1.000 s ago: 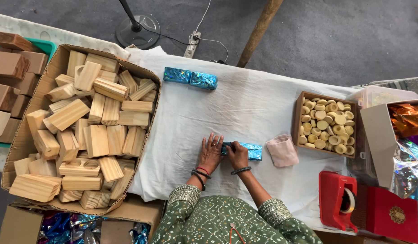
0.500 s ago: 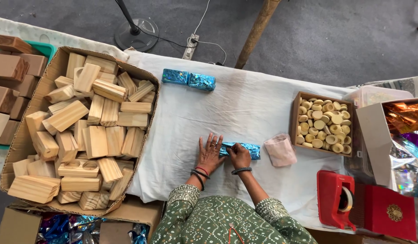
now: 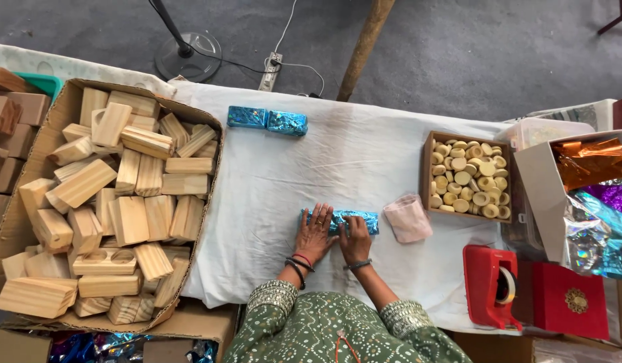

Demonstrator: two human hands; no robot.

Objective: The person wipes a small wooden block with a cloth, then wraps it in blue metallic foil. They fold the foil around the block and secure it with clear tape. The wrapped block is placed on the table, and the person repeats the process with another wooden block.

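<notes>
A long block wrapped in shiny blue foil (image 3: pixel 343 221) is lying on the white cloth-covered tabletop (image 3: pixel 338 161), near its front edge, between a large cardboard box of pale wooden blocks (image 3: pixel 102 202) and a small pink cup (image 3: pixel 407 218). The left hand (image 3: pixel 315 235) is spread flat, fingers apart, pressed on the block's left end; the right hand (image 3: pixel 355 239) is pressed down on its middle, fingers together, not closed round it. For a neat wrap, the foil is best kept taut and the seam smoothed flat while the block is pinned so that it cannot slide. The foil is seen to be crinkled and glittering, with its right end bare of either hand.
</notes>
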